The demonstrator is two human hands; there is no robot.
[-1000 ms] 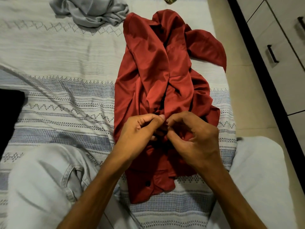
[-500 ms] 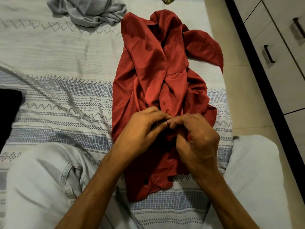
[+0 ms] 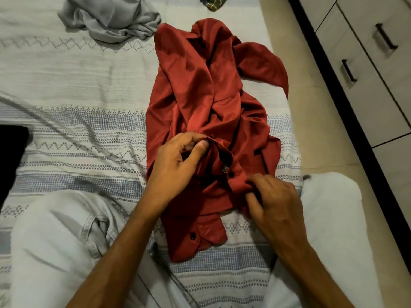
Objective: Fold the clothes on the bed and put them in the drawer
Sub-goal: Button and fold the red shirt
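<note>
1. Starting at the far left of the frame: just patterned bedspread (image 3: 73, 85) and the person's pale jeans (image 3: 55, 252) down in the lower left, nothing task-related there.
2. Upper left has a crumpled grey garment (image 3: 111, 21), not folded yet. A scrap of plaid cloth (image 3: 214, 2) peeks in at the top edge.
3. Centre is the red shirt (image 3: 206, 90), rumpled on the bed. Its long axis runs top to bottom of the frame, collar end pointing up and away, button placket end pointing down toward the person.
4. Left hand (image 3: 175, 165) sits centre frame, thumb and fingers pinched on the shirt's front edge.
5. Right hand (image 3: 275, 201) is lower and further right, fingers curled into a fold of the same shirt near a dark button (image 3: 231, 174). Both hands are at the near end, so I'd guess the placket gets pulled straight next.
6. Far right: the closed drawers (image 3: 367, 70), across a strip of floor from the bed.
</note>
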